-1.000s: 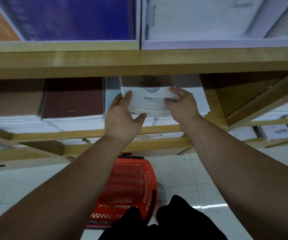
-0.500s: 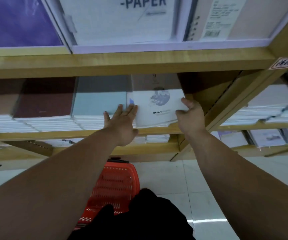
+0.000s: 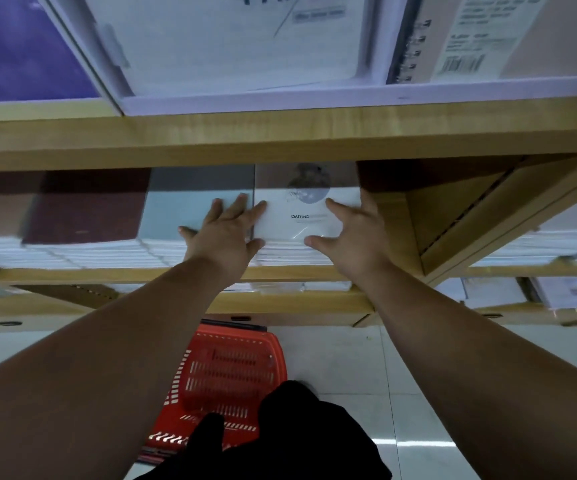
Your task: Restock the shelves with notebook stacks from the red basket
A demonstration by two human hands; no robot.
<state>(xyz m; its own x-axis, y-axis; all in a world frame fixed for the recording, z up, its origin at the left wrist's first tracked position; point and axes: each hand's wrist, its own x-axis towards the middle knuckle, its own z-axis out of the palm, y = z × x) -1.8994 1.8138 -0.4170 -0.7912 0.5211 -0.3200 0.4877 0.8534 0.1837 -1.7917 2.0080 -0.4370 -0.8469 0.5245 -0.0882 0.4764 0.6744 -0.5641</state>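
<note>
On the wooden shelf, above the red basket on the floor: no longer gripping the white notebook stack, now seated at the right end beside the pale blue stack. Pressing it square with left hand and right hand released, flat-fingered. Looks restocked.

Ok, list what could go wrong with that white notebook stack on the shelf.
1. The left hand lies across both the white stack and the blue stack; a push could skew the blue one.
2. The right hand sits close to the wooden side panel and might get pinched.
3. The red basket stands by the feet, a likely trip on stepping back.
</note>
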